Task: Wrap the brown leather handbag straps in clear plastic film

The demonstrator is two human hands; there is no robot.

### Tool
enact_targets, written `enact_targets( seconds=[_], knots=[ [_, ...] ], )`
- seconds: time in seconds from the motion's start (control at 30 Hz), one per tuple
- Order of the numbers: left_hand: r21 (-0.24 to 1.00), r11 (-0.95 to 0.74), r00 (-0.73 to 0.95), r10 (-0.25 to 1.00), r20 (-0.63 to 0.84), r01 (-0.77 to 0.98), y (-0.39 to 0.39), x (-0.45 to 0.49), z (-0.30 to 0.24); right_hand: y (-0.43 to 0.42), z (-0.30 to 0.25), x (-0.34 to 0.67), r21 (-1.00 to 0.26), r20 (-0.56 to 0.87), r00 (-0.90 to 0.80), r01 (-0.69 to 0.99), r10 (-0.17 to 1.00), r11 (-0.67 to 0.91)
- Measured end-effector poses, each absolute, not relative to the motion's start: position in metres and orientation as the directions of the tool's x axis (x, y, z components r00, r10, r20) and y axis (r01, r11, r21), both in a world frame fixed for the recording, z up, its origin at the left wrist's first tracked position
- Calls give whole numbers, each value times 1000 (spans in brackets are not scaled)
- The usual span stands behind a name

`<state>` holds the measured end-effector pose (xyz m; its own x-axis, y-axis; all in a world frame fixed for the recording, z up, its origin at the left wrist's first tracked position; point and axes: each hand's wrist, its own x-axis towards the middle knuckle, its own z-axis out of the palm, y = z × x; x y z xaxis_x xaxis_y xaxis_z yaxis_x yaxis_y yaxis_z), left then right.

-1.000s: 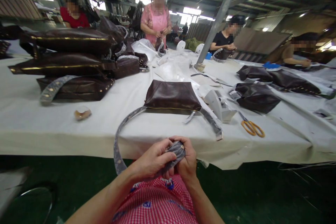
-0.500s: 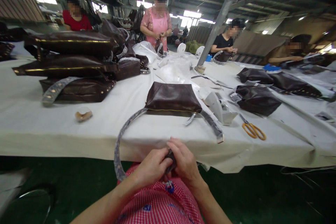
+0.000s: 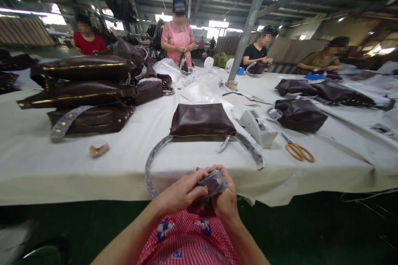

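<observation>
Left hand [image 3: 183, 192]: one, the person's own; fingers curled, thumb and fingertips pinching the strap end from its left side.
Right hand [image 3: 226, 198]: one; closed round the same strap end from the right, thumb on top, touching the left hand.
Strap end [image 3: 214, 182]: one, dark, wrapped in clear film; pinched between both hands, below the table edge and above the lap.
Strap [image 3: 148, 165]: one, film-wrapped; curves from the grip out to the left, then up over the table edge to the bag.
Brown bag [image 3: 202, 120]: one, flat on the table straight beyond the grip, gold line along its near edge.
Second strap [image 3: 252, 155]: one; lies from the bag's right corner toward the table edge, up and right of the grip.
Table [image 3: 62, 165]: one, white-covered; its near edge lies just beyond the hands.
Scissors [image 3: 299, 152]: one pair, orange handles, well right of the grip.
White holder [image 3: 258, 129]: one, between the bag and the scissors.
Piled bags [image 3: 83, 91]: three counted, stacked far left of the grip.
Small round item [image 3: 98, 148]: one, left of the grip, in front of the pile.
Dark bag, right [image 3: 299, 114]: one near; more behind it, count unclear.
Co-workers [image 3: 178, 41]: four at the table's far side.
Checked garment [image 3: 189, 240]: one, red and white, under the wrists.
</observation>
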<state>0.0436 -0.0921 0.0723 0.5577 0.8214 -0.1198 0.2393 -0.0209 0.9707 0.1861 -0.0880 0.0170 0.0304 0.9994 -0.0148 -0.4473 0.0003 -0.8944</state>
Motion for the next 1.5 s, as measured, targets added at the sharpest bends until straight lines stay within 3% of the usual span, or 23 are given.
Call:
enact_targets(
  seconds=[0.07, 0.13, 0.17, 0.23, 0.3, 0.4, 0.47, 0.53, 0.63, 0.7, 0.8, 0.87, 0.93, 1.0, 1.1, 1.2, 1.3, 1.33, 1.4, 1.5],
  knots=[
    [941, -94, 515, 852, -93, 325, -91, 46, 70, -86, 12, 181, -816, -106, 6, -572, 994, -83],
    [913, -137, 483, 873, -73, 385, -91, 48, 66, -83, 7, 183, -845, -105, -15, -526, 994, -97],
    [904, -143, 473, 878, -72, 402, -92, 49, 64, -82, 4, 187, -900, -47, -10, -434, 999, -47],
    [902, -125, 460, 884, -88, 413, -94, 51, 61, -78, 2, 201, -973, 197, -17, -128, 980, 194],
    [921, -84, 459, 882, -110, 382, -96, 54, 60, -74, 6, 216, -867, 449, -130, 176, 884, 467],
    [978, 47, 536, 831, -151, 203, -97, 57, 62, -73, 15, 228, -715, 568, -243, 326, 786, 618],
    [984, 165, 618, 767, -173, 70, -95, 56, 64, -76, 20, 226, -780, 531, -144, 302, 835, 548],
    [976, 214, 673, 718, -175, 26, -91, 52, 66, -80, 20, 216, -908, 391, -10, 157, 920, 387],
    [985, 158, 704, 692, -163, 73, -87, 44, 67, -83, 14, 200, -972, 128, 38, -193, 991, 133],
    [987, 113, 685, 711, -160, 114, -87, 41, 66, -82, 10, 195, -962, 81, 3, -260, 997, 79],
    [975, 70, 587, 789, -182, 209, -93, 44, 65, -76, 7, 203, -943, 325, -62, 49, 944, 328],
    [959, 32, 519, 835, -180, 281, -97, 49, 65, -72, 7, 214, -760, 542, -193, 302, 818, 575],
    [954, 19, 496, 851, -172, 298, -98, 54, 66, -70, 7, 224, -573, 641, -310, 413, 702, 707],
    [971, 73, 545, 816, -190, 229, -96, 55, 66, -71, 9, 228, -554, 650, -307, 434, 695, 710],
    [978, 167, 644, 736, -207, 124, -85, 47, 64, -75, 12, 221, -746, 549, -133, 368, 825, 555],
    [977, 172, 686, 697, -209, 122, -74, 36, 61, -77, 13, 205, -941, 321, 0, 109, 947, 319],
    [980, 113, 673, 713, -196, 165, -70, 30, 58, -73, 11, 194, -984, 146, -53, -114, 988, 140],
    [977, 85, 647, 738, -192, 193, -70, 30, 56, -70, 9, 193, -984, 159, -70, -91, 985, 153],
    [963, 41, 574, 796, -193, 267, -74, 33, 54, -64, 7, 197, -942, 314, -90, 96, 945, 322],
    [936, -17, 458, 875, -156, 353, -81, 42, 56, -57, 3, 208, -680, 592, -222, 378, 775, 628]
  ],
)
